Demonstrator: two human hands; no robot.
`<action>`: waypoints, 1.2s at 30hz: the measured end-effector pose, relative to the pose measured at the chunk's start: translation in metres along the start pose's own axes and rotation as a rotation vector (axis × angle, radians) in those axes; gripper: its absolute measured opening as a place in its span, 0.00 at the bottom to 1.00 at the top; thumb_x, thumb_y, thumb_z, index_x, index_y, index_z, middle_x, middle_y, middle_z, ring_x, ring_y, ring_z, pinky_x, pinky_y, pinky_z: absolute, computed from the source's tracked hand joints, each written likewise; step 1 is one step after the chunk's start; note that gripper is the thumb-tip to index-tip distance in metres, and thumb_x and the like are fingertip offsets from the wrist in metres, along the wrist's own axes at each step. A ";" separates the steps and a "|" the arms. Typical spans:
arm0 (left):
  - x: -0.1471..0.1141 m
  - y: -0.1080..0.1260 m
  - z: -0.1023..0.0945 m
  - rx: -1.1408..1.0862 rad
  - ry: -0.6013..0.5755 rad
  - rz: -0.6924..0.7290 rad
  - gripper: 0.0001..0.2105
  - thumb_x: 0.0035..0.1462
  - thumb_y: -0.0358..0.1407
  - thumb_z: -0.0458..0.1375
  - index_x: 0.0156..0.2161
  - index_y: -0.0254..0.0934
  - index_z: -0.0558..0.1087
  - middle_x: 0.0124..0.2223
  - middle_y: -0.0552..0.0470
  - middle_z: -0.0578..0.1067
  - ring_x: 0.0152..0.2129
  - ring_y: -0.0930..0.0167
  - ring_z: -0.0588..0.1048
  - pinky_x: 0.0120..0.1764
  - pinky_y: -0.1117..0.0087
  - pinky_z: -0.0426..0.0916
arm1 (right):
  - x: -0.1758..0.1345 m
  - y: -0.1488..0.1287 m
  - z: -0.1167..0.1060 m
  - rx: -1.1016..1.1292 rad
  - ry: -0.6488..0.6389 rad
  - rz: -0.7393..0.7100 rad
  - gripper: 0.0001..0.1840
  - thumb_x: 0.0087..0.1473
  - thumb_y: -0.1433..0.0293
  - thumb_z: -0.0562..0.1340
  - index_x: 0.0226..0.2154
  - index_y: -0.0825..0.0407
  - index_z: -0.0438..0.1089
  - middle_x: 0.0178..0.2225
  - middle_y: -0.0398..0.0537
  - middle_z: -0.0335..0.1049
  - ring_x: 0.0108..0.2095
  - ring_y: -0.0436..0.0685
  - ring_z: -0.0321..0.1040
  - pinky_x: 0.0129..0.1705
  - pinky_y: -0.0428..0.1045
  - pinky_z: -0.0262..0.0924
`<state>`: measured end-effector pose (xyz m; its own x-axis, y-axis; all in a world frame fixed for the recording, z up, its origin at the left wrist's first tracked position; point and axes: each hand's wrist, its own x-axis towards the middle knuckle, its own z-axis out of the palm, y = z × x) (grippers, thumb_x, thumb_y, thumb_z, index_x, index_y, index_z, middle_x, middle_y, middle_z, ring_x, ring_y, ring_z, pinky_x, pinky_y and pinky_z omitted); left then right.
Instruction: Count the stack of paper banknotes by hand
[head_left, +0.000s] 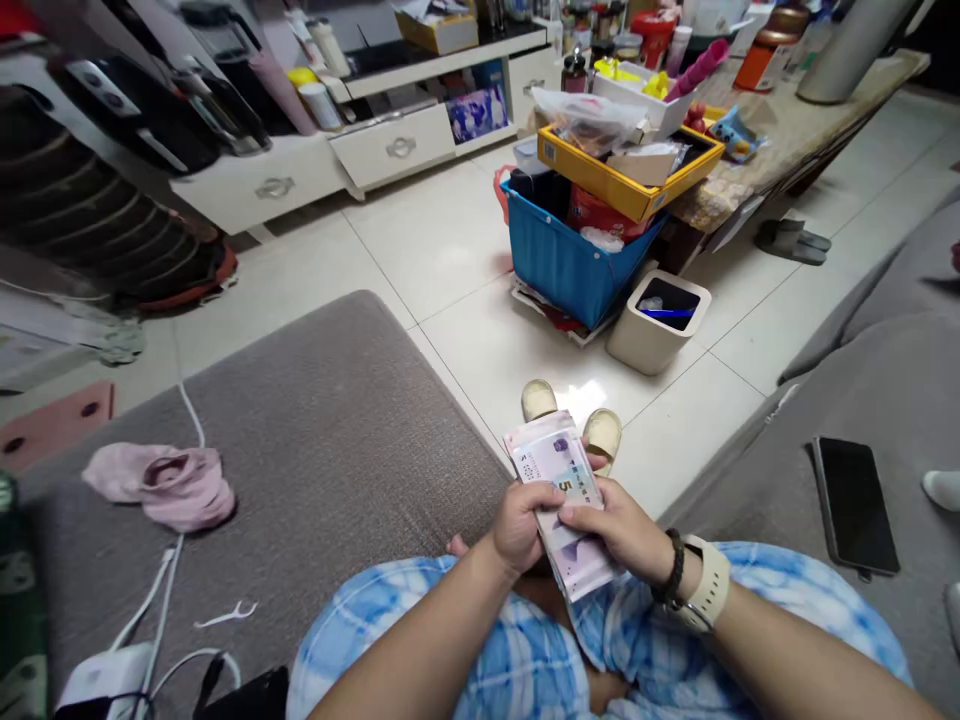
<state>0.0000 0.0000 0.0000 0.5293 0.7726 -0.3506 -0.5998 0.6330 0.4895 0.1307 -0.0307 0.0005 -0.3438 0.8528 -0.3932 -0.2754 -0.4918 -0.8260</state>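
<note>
By the fingers of the left hand (519,528) and right hand (624,528), closed with thumbs on top, a banknote stack (553,458) is gripped in front of the plaid trousers (397,612). If thumb pressure were eased unevenly, notes could be spilled toward the slippers (603,432) below.

A blue plastic basket (555,255) stands near a long patterned table (806,145), with a shallow yellow cardboard box (589,180) on top of it. Just beside it is a rounded cream plastic bin (637,343). A black smartphone (856,505) lies on the grey fabric sofa (892,380) at right. On the grey cushioned seat (337,400) at left lies a crumpled pink cloth (187,495), near what is possibly a white plastic power strip (112,672).
</note>
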 end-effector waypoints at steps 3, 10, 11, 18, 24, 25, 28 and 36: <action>0.006 0.000 -0.004 -0.025 -0.028 -0.053 0.27 0.38 0.28 0.53 0.50 0.30 0.68 0.43 0.41 0.75 0.44 0.56 0.71 0.49 0.56 0.61 | 0.008 0.002 -0.003 0.129 -0.010 0.110 0.19 0.41 0.64 0.68 0.36 0.57 0.69 0.32 0.47 0.73 0.32 0.55 0.69 0.39 0.52 0.62; 0.015 0.006 -0.007 -0.124 0.023 0.006 0.28 0.40 0.30 0.51 0.52 0.34 0.65 0.35 0.47 0.74 0.40 0.60 0.73 0.46 0.55 0.63 | 0.007 0.003 -0.011 0.067 -0.134 0.139 0.25 0.43 0.61 0.67 0.42 0.56 0.65 0.37 0.49 0.70 0.34 0.54 0.68 0.40 0.51 0.62; 0.016 0.008 -0.007 -0.136 0.049 0.030 0.28 0.40 0.30 0.51 0.52 0.34 0.65 0.34 0.47 0.74 0.39 0.61 0.73 0.45 0.55 0.64 | 0.005 0.001 -0.014 -0.023 -0.132 0.100 0.27 0.43 0.60 0.66 0.44 0.55 0.63 0.38 0.49 0.69 0.34 0.54 0.68 0.39 0.52 0.62; 0.012 0.020 -0.013 -0.125 0.174 0.013 0.28 0.40 0.28 0.51 0.52 0.34 0.65 0.32 0.49 0.74 0.30 0.66 0.74 0.40 0.59 0.67 | -0.015 -0.019 -0.019 -0.974 -0.014 -0.498 0.42 0.33 0.55 0.71 0.50 0.49 0.57 0.56 0.58 0.51 0.56 0.66 0.51 0.52 0.62 0.54; 0.010 0.016 -0.012 -0.130 0.150 -0.016 0.26 0.41 0.29 0.51 0.50 0.32 0.66 0.32 0.48 0.75 0.31 0.64 0.75 0.40 0.59 0.67 | -0.017 -0.016 -0.018 -1.226 -0.145 -0.631 0.45 0.34 0.54 0.70 0.53 0.49 0.55 0.61 0.60 0.40 0.60 0.70 0.40 0.56 0.67 0.45; 0.010 0.015 -0.012 -0.138 0.138 -0.018 0.26 0.41 0.28 0.51 0.50 0.32 0.66 0.32 0.48 0.75 0.31 0.64 0.75 0.40 0.59 0.67 | -0.016 -0.014 -0.019 -1.242 -0.136 -0.629 0.45 0.34 0.54 0.70 0.53 0.49 0.55 0.61 0.60 0.40 0.61 0.70 0.39 0.56 0.68 0.44; 0.010 0.011 -0.012 -0.159 0.105 -0.035 0.25 0.41 0.28 0.51 0.49 0.33 0.67 0.31 0.49 0.75 0.30 0.66 0.75 0.41 0.61 0.66 | -0.014 -0.013 -0.020 -1.279 -0.076 -0.627 0.46 0.35 0.54 0.69 0.54 0.51 0.55 0.61 0.62 0.39 0.61 0.71 0.38 0.57 0.67 0.43; 0.010 0.009 -0.009 -0.163 0.088 -0.045 0.24 0.41 0.28 0.51 0.48 0.33 0.68 0.33 0.49 0.75 0.29 0.67 0.74 0.43 0.59 0.65 | -0.012 -0.013 -0.020 -1.319 -0.003 -0.635 0.51 0.33 0.52 0.69 0.57 0.50 0.51 0.63 0.61 0.34 0.62 0.71 0.33 0.58 0.68 0.40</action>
<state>-0.0059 0.0139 -0.0062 0.5076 0.7399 -0.4414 -0.6696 0.6612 0.3384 0.1561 -0.0313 0.0078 -0.4827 0.8592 0.1695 0.6254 0.4737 -0.6200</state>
